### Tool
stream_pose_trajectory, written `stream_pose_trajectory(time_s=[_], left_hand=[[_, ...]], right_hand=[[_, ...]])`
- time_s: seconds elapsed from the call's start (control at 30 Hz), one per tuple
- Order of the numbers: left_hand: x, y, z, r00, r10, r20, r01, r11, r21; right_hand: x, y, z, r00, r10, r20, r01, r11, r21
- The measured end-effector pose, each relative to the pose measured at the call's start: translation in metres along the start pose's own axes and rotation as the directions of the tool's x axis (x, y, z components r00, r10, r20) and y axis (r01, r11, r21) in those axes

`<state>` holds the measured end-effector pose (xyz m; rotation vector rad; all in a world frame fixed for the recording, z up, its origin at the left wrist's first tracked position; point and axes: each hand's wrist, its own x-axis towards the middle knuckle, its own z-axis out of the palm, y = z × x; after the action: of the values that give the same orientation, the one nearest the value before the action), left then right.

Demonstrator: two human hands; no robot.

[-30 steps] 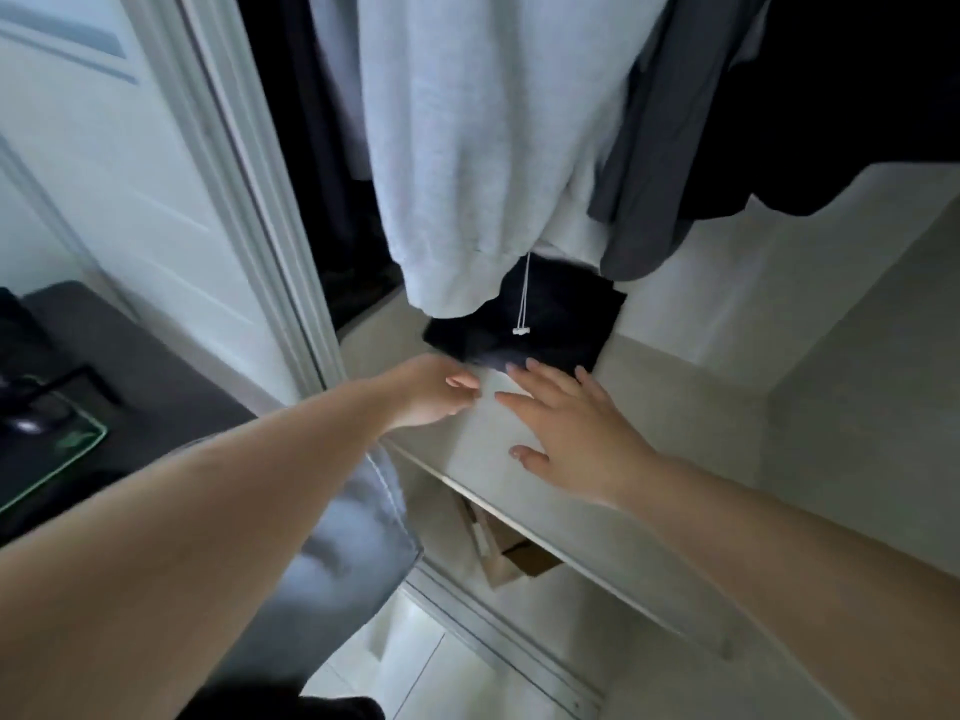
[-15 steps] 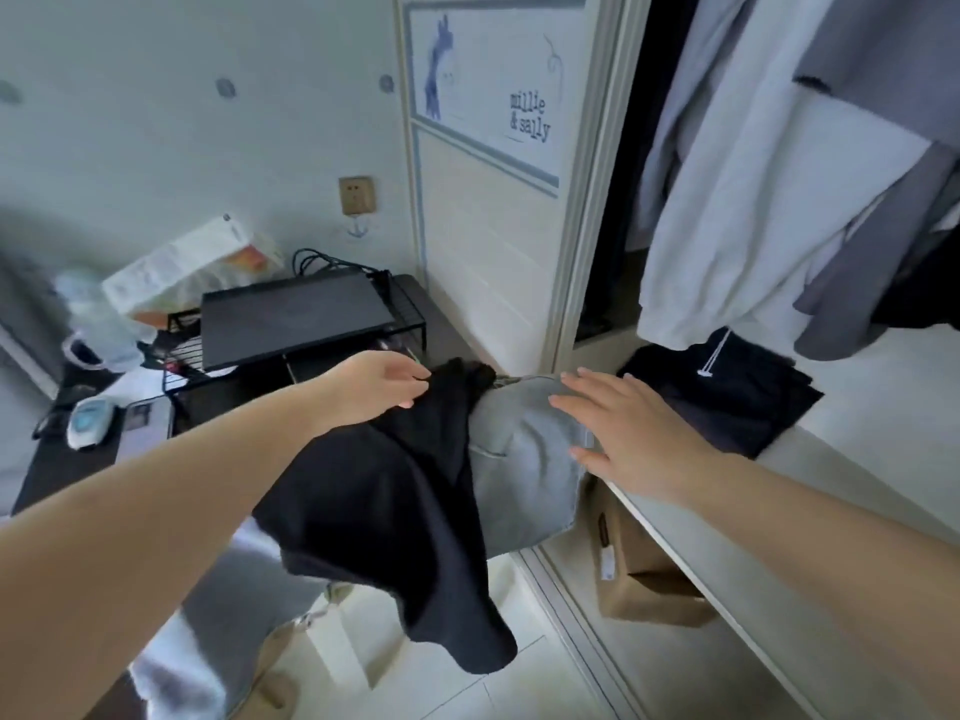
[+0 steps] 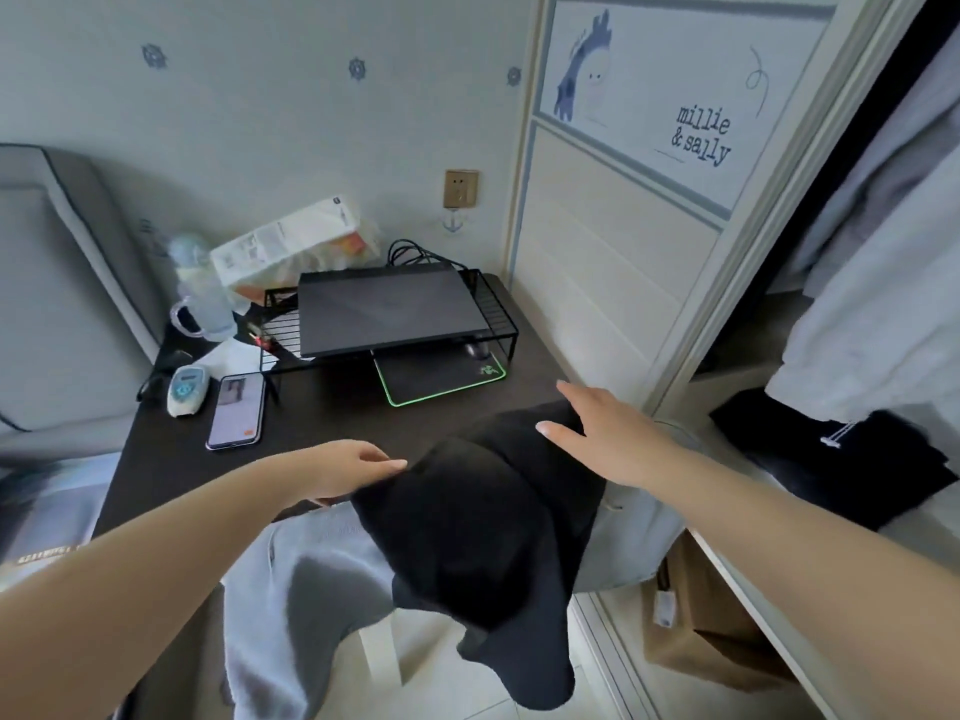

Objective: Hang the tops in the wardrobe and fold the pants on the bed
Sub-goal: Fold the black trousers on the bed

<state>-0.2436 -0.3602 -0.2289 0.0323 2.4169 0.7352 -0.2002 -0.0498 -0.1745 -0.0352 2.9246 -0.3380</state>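
A dark desk (image 3: 332, 428) stands against a pale wall beside an open wardrobe (image 3: 779, 210), and over something low at the desk's near corner, probably a chair back, a black garment (image 3: 483, 532) is draped on top of a pale grey garment (image 3: 291, 605). A second ago the wardrobe shelf and its hanging tops filled the view; since then the view has been swung left to the desk, and the black garment has been taken up at its top edge. It is gripped by the left hand (image 3: 345, 472), whose fingers are curled at the cloth's upper edge, while the right hand (image 3: 605, 439) is laid on it flat, fingers straight. This is judged to be the pick-up of the next piece for folding or hanging. Nearby lie a phone (image 3: 236, 410), a closed laptop (image 3: 389, 306) on a wire stand, a glowing mouse mat (image 3: 441, 379) and a water bottle (image 3: 202, 293); folded black clothes (image 3: 857, 459) sit on the wardrobe shelf. The grey garment beneath may be dragged along.
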Motion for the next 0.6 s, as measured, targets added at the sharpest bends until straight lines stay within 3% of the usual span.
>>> stream_pose_trajectory(time_s=[0.07, 0.17, 0.23, 0.3, 0.37, 0.5, 0.6], left_hand=[[0.016, -0.006, -0.001, 0.992, -0.056, 0.115, 0.060, 0.998, -0.030], [0.050, -0.012, 0.002, 0.956, -0.023, 0.294, 0.126, 0.934, -0.334], [0.065, -0.010, 0.009, 0.933, 0.008, 0.360, 0.162, 0.884, -0.438], [0.082, -0.006, 0.019, 0.936, 0.013, 0.353, 0.172, 0.856, -0.487], [0.097, -0.003, 0.028, 0.973, -0.042, 0.229, 0.170, 0.799, -0.576], [0.129, -0.001, 0.032, 0.965, -0.254, 0.070, 0.176, 0.421, -0.890], [0.140, 0.003, 0.028, 0.936, -0.339, 0.091, 0.163, 0.189, -0.968]], right_hand=[[0.022, -0.003, 0.000, 0.998, 0.040, 0.049, -0.039, 0.999, -0.024], [0.058, -0.009, 0.002, 0.982, 0.083, 0.168, -0.064, 0.992, -0.113], [0.073, -0.014, 0.005, 0.968, 0.081, 0.237, -0.048, 0.989, -0.141], [0.090, -0.021, 0.009, 0.949, 0.067, 0.307, -0.030, 0.992, -0.123], [0.101, -0.028, 0.013, 0.934, 0.052, 0.354, -0.025, 0.996, -0.081], [0.122, -0.042, 0.023, 0.897, 0.051, 0.440, -0.057, 0.998, 0.000], [0.133, -0.053, 0.035, 0.875, 0.040, 0.483, -0.071, 0.996, 0.046]])
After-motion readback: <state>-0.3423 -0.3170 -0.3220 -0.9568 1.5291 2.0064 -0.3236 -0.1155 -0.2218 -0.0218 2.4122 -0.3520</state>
